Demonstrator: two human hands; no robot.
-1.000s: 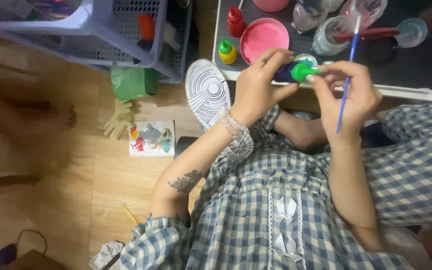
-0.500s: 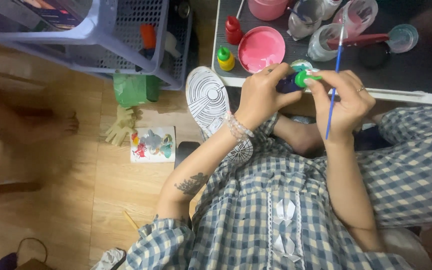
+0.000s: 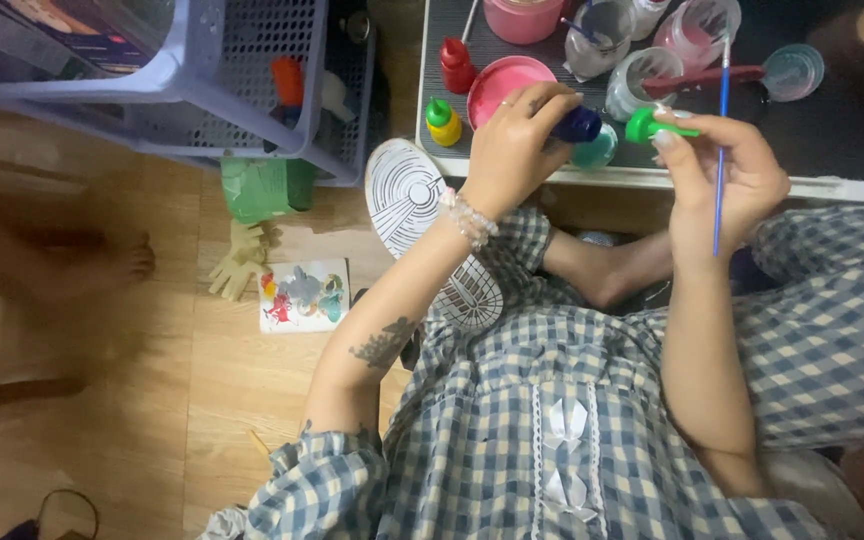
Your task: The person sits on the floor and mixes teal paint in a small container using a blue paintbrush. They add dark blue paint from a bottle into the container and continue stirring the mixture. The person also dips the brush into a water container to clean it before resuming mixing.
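The left hand [image 3: 512, 150] is gripping a small dark-blue paint bottle [image 3: 579, 124] over the dark bench [image 3: 852, 140] edge; at its three o'clock, the right hand [image 3: 727, 165] is pinching the green cap [image 3: 644, 124], already off, plus a thin blue paintbrush [image 3: 720, 140]. Paint not yet poured.

The small paint bottle [image 3: 580, 124] is dark blue, held tilted almost sideways above the table edge, mostly hidden. Its green cap [image 3: 644, 124] is off, just beside the opening. The thin blue paintbrush [image 3: 721, 140] stands nearly upright (bristles up).
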